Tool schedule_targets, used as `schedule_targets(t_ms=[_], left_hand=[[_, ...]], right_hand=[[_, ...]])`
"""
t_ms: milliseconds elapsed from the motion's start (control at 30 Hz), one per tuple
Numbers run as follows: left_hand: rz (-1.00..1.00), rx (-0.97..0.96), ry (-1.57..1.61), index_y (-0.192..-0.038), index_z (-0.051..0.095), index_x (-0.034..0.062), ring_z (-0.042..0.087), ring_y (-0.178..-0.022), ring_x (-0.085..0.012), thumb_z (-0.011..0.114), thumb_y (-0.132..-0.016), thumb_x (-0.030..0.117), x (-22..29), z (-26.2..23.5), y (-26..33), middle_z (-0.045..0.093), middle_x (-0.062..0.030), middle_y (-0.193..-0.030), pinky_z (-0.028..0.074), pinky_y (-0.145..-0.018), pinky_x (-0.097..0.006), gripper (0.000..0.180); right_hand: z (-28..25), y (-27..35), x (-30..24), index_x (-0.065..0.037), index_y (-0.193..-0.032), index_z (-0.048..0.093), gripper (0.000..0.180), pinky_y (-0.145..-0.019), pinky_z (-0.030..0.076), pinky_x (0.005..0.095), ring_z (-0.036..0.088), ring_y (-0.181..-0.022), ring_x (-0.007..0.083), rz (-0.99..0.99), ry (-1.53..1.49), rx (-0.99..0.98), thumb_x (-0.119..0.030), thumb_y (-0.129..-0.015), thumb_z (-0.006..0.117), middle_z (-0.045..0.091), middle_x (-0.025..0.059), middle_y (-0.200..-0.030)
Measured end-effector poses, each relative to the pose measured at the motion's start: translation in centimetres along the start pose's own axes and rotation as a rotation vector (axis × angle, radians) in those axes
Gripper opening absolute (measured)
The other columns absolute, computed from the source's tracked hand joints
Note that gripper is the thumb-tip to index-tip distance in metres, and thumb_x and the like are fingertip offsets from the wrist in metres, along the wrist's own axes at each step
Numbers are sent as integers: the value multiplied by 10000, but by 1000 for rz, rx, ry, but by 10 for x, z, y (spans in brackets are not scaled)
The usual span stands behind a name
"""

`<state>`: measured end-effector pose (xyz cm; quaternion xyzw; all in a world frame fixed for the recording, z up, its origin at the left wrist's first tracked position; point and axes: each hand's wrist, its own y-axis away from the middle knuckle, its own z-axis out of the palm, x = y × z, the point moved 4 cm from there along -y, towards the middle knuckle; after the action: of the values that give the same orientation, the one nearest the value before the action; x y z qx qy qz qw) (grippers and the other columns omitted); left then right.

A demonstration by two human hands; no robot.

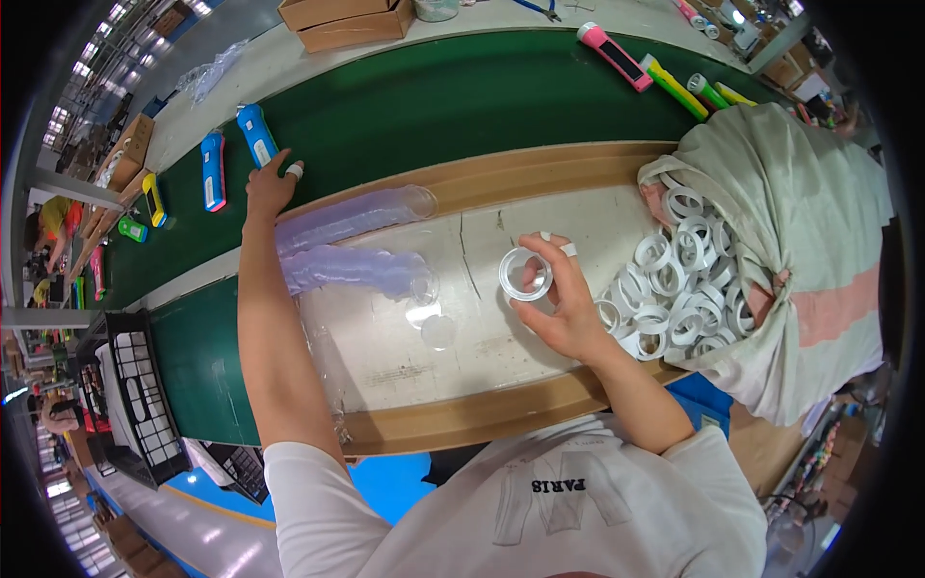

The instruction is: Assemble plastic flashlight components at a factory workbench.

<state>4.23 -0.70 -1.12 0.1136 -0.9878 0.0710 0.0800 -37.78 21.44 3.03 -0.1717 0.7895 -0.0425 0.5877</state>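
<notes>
My right hand [568, 308] grips a white ring [503, 275] between thumb and fingers, above the pale work surface. The ring's middle looks clear. My left hand [270, 190] reaches over the green belt, fingers apart, at the lower end of a blue flashlight [254, 130]. Whether the fingertips touch it, I cannot tell. Left of that lies another blue flashlight [212, 169] with a pink edge. Two rows of clear, stacked discs [352, 217] lie beside my left forearm, and a single clear disc [438, 332] lies nearer to me.
Many white rings [674, 279] spill from a pale woven sack [771, 193] on the right. A cardboard-like rim [462, 178] borders the work surface. Pink, yellow and green flashlights [617, 58] lie on the belt [414, 106]; a cardboard box [352, 24] stands beyond.
</notes>
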Motion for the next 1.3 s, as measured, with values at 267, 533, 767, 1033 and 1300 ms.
schedule_targets(t_ms=[267,533,767,1033,1300], left_hand=[[55,297,252,-953,706,110,661,-818,-316,663,-826,242,23,-36,3,679,-139,-875,517,-735,-410,189],[3,35,50,-1431,332,380,495,-1149,-483,587,-859,447,43,2,-20,468,-332,-1248,418,-975,-502,630],[-64,127,429,-1183,572,218,664,-821,-258,681,-834,315,19,-19,-21,662,-121,-973,544,-677,-355,379],[91,-462,1582,-1108,455,82,642,-626,-171,546,-947,234,162,-133,152,655,-211,-912,529,-498,-253,240],[229,-697,1305,-1057,480,44,639,-630,-205,612,-895,194,223,-159,236,609,-118,-872,539,-538,-315,257]], right_hand=[[-12,0,5,-58,-1336,423,680,-775,452,292,507,-849,184,62,-2,41,42,-716,682,433,142,-1132],[-11,1,-7,-45,-1317,429,668,-762,453,298,519,-853,201,-44,36,64,21,-712,705,441,143,-1153],[-14,-3,-6,-55,-1328,416,688,-762,477,309,540,-908,226,-52,66,119,-23,-720,737,466,163,-1159],[-35,2,0,-9,-1391,311,755,-832,501,324,573,-1059,276,90,-86,298,-57,-757,718,479,192,-1255],[-75,45,-22,-24,-1414,295,793,-959,462,323,543,-1140,224,-85,128,406,-39,-760,744,478,154,-1293]])
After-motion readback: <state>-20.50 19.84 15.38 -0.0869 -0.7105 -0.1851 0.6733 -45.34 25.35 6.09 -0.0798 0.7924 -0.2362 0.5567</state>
